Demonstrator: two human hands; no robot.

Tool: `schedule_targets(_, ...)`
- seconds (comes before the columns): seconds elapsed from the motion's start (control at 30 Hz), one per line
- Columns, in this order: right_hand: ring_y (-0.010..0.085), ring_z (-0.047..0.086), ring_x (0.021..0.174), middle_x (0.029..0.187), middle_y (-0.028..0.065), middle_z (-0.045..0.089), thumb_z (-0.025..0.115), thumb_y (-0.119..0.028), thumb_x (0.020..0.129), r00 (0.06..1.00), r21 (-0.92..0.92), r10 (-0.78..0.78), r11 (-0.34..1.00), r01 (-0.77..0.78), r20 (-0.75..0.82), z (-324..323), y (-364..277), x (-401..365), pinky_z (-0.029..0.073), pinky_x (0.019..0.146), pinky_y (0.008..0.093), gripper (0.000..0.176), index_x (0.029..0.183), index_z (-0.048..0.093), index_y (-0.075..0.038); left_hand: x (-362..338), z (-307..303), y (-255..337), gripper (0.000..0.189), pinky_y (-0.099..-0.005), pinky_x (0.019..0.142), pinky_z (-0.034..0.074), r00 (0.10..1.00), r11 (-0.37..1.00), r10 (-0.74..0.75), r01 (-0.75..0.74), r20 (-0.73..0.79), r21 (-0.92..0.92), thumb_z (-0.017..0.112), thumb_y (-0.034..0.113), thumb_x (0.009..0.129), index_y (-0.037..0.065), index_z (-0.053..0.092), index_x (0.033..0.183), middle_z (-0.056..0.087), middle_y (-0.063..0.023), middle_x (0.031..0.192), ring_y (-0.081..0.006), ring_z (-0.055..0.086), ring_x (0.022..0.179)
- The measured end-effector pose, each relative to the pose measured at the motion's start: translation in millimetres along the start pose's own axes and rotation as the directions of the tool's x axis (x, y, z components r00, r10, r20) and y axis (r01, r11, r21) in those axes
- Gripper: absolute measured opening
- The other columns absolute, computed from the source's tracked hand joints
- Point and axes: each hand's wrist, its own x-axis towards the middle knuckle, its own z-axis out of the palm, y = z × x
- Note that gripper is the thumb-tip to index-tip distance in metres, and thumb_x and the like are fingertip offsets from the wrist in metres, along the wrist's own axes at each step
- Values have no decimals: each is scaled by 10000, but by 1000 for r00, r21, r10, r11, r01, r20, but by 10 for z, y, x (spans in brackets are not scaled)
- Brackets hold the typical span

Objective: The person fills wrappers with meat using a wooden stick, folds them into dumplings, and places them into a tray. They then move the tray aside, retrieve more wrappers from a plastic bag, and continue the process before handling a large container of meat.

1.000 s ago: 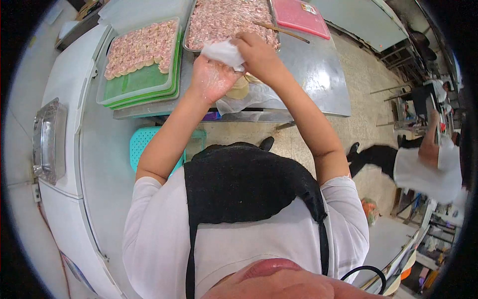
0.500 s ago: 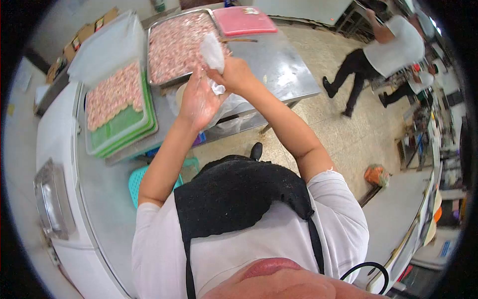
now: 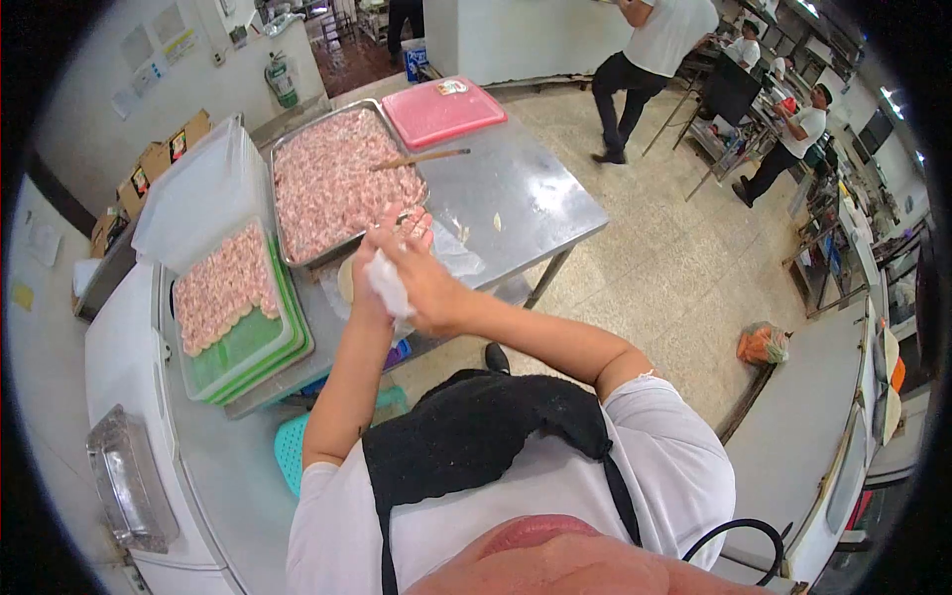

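Observation:
My right hand [image 3: 432, 288] is closed on a crumpled white cloth [image 3: 388, 285], pressing it against my left hand [image 3: 375, 268]. The fingers of my left hand are partly hidden behind the right one. Just beyond both hands lies a metal tray [image 3: 285, 238] filled with chopped pinkish meat [image 3: 332, 169], and a wooden stick [image 3: 426, 158] rests across its right side. To the left, a clear container on green trays [image 3: 233, 355] holds rounds topped with the same meat [image 3: 223, 283].
A pink lidded board [image 3: 441, 111] lies on the steel table [image 3: 531, 203] behind the tray. Clear plastic lids [image 3: 193, 213] lean at the left. Below sits a turquoise basket [image 3: 290, 451]. Several people stand farther off, one in a white shirt [image 3: 669, 40]. An orange bag [image 3: 762, 343] is on the floor.
The view has tilted up, showing more of the room. My right hand has moved over the left with the cloth, which now sits lower between them. The nearest person has walked farther off.

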Motion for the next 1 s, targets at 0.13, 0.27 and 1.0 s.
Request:
schedule_targets(0.13, 414, 505, 1149, 1313, 231, 478, 677, -82, 669, 976, 85, -210, 973, 214, -52, 1, 199, 104, 404, 958, 524, 527, 1188, 585, -75, 217, 653, -540, 752, -538, 1117, 280, 745, 725, 500, -82, 441, -684, 380, 569, 946, 74, 233, 1492, 326, -242, 1466, -405, 349, 1341)
schedule_targets(0.27, 347, 582, 1017, 1135, 148, 563, 665, -103, 691, 993, 39, 6, 999, -1, -119, -335, 901, 463, 507, 797, 412, 340, 1026, 615, -76, -110, 597, -6, 718, -566, 1119, 253, 956, 916, -211, 266, 203, -301, 357, 611, 947, 27, 414, 1359, 463, -234, 1364, -400, 380, 1327)
schedule_targets(1.0, 297, 619, 911, 919, 80, 617, 654, -308, 821, 989, -105, -14, 994, 30, 148, -408, 996, 23, 484, 808, 416, 262, 977, 631, -98, 62, 700, -155, 800, -458, 1154, 224, 955, 965, -241, 217, -171, -150, 266, 658, 949, 55, 263, 1474, 248, -125, 1547, -297, 227, 1429)
